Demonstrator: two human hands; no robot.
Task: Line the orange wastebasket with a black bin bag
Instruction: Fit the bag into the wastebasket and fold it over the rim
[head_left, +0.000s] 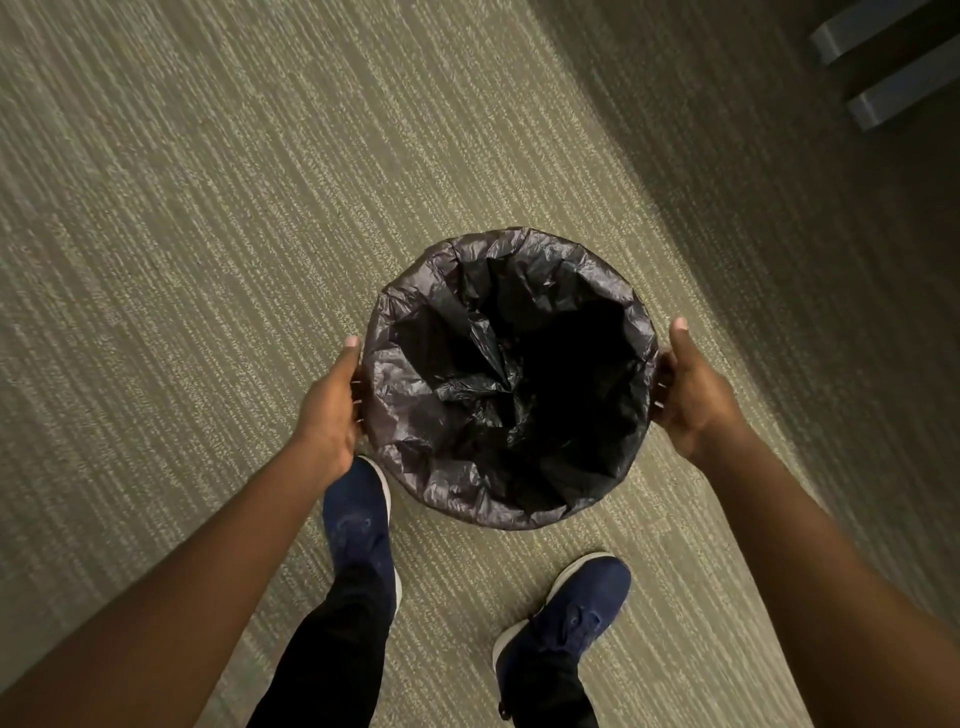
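Bin bag (511, 379) draped in and over the rim of the wastebasket, standing on the carpet (208, 208). Left hand (332, 410) touching its left side, right hand (688, 389) touching its right side. Left shoe (358, 525) near and left of it, partly under the left hand; right shoe (563, 623) nearer, to the right. Two bars (883, 62) far right, well apart.

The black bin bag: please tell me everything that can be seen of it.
The black bin bag is thin, crinkled, slightly glossy plastic. Its mouth is folded over the round rim all the way around, so no orange shows. Inside it sags in loose folds around a dark hollow. The left hand and right hand press on its opposite sides. It stands over the carpet.
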